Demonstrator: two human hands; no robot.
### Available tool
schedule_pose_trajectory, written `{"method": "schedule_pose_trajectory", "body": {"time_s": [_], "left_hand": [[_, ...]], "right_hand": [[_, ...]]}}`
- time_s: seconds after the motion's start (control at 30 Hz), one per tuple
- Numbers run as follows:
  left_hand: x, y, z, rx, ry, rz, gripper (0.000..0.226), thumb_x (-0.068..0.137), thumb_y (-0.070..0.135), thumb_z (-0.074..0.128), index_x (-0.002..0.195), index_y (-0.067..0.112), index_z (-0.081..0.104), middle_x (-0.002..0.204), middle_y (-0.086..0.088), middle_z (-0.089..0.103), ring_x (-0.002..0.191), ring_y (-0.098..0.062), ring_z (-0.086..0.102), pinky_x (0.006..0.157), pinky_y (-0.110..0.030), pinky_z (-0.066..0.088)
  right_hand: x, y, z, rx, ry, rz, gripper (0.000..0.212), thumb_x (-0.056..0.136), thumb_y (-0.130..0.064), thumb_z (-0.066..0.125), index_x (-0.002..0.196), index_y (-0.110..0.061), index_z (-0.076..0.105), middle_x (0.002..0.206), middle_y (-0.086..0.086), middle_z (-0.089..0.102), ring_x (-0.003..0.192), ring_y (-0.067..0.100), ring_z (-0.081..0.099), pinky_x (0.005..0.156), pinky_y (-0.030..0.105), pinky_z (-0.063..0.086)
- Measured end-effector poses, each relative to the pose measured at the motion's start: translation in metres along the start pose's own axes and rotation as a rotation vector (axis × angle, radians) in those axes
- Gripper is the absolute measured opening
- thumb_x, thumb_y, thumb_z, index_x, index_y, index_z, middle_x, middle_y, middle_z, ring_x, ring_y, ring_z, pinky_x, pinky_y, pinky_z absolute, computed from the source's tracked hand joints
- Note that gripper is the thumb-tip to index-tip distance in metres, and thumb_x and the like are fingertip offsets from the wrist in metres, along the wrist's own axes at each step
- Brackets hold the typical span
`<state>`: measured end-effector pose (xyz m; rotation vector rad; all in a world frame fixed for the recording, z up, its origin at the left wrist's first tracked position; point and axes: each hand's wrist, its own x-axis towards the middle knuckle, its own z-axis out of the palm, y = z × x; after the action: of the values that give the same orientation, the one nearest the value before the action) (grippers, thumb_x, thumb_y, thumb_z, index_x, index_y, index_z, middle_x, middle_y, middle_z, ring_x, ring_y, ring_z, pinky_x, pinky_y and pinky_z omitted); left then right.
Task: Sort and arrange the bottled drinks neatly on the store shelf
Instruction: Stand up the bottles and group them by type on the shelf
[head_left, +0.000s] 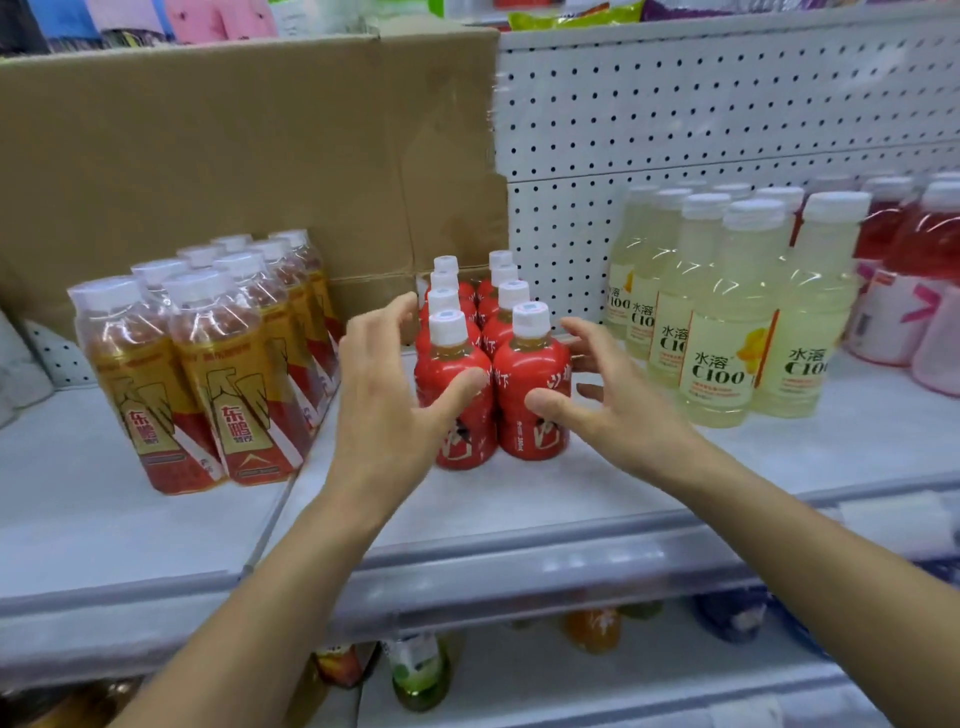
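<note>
Two rows of small red-labelled bottles with white caps (524, 410) stand in the middle of the white shelf (519, 499). My left hand (389, 395) is at the left side of the front-left bottle (457, 364), thumb on its label, fingers spread and relaxed. My right hand (608, 395) flanks the front-right bottle, thumb touching its label, fingers reaching behind it. Neither hand closes round a bottle.
A shrink-wrapped pack of gold-and-red bottles (208, 374) stands to the left. Pale yellow C100 bottles (727, 322) stand to the right, red and pink drinks (914, 270) beyond. A cardboard box (234, 156) leans against the pegboard back (727, 104). More bottles (421, 675) sit on the lower shelf.
</note>
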<state>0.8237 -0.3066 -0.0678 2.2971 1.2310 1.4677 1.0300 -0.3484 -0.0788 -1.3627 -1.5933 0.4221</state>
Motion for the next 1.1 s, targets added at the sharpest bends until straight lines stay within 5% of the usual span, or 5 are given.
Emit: {"method": "schedule_pose_trajectory", "body": {"time_s": [0.2, 0.4, 0.6, 0.9, 1.1], "left_hand": [[-0.018, 0.072, 0.031, -0.099, -0.036, 0.338, 0.065, 0.085, 0.035, 0.070, 0.141, 0.018, 0.042, 0.135, 0.014, 0.034, 0.132, -0.004, 0.037, 0.111, -0.017, 0.030], [-0.005, 0.115, 0.102, -0.317, -0.416, -0.119, 0.097, 0.080, 0.050, 0.075, 0.152, 0.047, 0.010, 0.151, 0.028, 0.020, 0.140, 0.004, 0.026, 0.118, -0.028, 0.026], [0.023, 0.131, 0.183, -0.417, -0.570, -0.391, 0.125, 0.066, 0.024, 0.089, 0.152, 0.051, 0.002, 0.164, 0.012, 0.013, 0.146, -0.010, 0.023, 0.121, -0.041, 0.025], [0.036, 0.133, 0.221, -0.576, -0.524, -0.455, 0.098, 0.085, -0.010, 0.067, 0.152, 0.035, 0.013, 0.124, 0.007, 0.066, 0.114, -0.010, 0.065, 0.095, -0.033, 0.055], [0.035, 0.143, 0.219, -0.613, -0.469, -0.476, 0.095, 0.082, -0.008, 0.072, 0.152, 0.027, 0.019, 0.126, 0.000, 0.065, 0.110, -0.010, 0.067, 0.082, -0.024, 0.057]], "right_hand": [[-0.034, 0.018, -0.060, -0.142, 0.311, -0.325, 0.040, 0.088, -0.027, 0.070, 0.125, -0.022, 0.056, 0.116, -0.007, 0.060, 0.110, 0.008, 0.057, 0.088, 0.022, 0.048], [-0.040, 0.059, -0.154, -0.133, 0.562, -0.309, 0.051, 0.084, -0.025, 0.067, 0.130, -0.023, 0.045, 0.129, -0.006, 0.048, 0.117, 0.012, 0.050, 0.094, 0.025, 0.044], [-0.012, 0.124, -0.222, -0.014, 0.035, 0.140, 0.115, 0.066, -0.049, 0.079, 0.155, -0.040, 0.007, 0.158, -0.010, 0.026, 0.135, 0.010, 0.039, 0.112, 0.043, 0.038], [0.029, 0.158, -0.222, 0.180, -0.336, 0.063, 0.078, 0.088, -0.001, 0.068, 0.128, -0.055, 0.029, 0.128, -0.025, 0.052, 0.106, -0.025, 0.050, 0.080, 0.001, 0.043], [0.032, 0.160, -0.227, 0.244, -0.381, 0.076, 0.088, 0.085, -0.009, 0.075, 0.148, -0.044, 0.023, 0.138, -0.019, 0.051, 0.126, 0.000, 0.050, 0.105, 0.028, 0.044]]}}
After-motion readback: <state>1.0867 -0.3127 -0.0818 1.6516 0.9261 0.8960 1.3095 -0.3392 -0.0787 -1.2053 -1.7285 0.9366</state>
